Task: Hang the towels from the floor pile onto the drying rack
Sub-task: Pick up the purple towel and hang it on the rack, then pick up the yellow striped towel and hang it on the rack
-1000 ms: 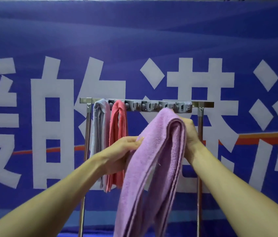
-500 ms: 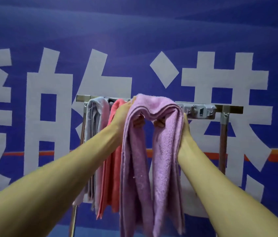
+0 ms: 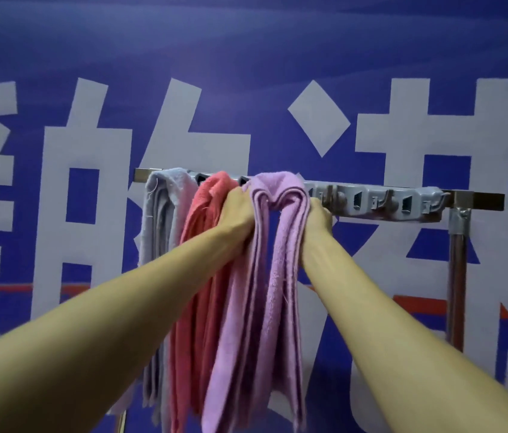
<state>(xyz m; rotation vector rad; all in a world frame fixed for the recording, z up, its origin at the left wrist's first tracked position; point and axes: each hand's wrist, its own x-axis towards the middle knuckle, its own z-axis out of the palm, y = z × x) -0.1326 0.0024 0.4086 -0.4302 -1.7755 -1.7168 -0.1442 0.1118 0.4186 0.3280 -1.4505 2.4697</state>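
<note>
A purple towel (image 3: 277,276) is draped over the top bar of the metal drying rack (image 3: 477,200), folded in two with both halves hanging down. My left hand (image 3: 238,210) grips its left side just under the bar. My right hand (image 3: 318,214) grips its right side at the same height. A coral towel (image 3: 202,245) hangs on the bar just left of it, and a pale grey-lilac towel (image 3: 162,214) hangs further left. The floor pile is out of view.
A grey strip of hooks and clips (image 3: 386,201) runs along the bar to the right of the purple towel. The rack's right post (image 3: 457,276) stands at the right. A blue banner with large white characters (image 3: 246,73) hangs close behind.
Both hands carried the purple towel up and left onto the bar beside the coral towel, then slid down to grip its sides. The camera has moved closer to the rack.
</note>
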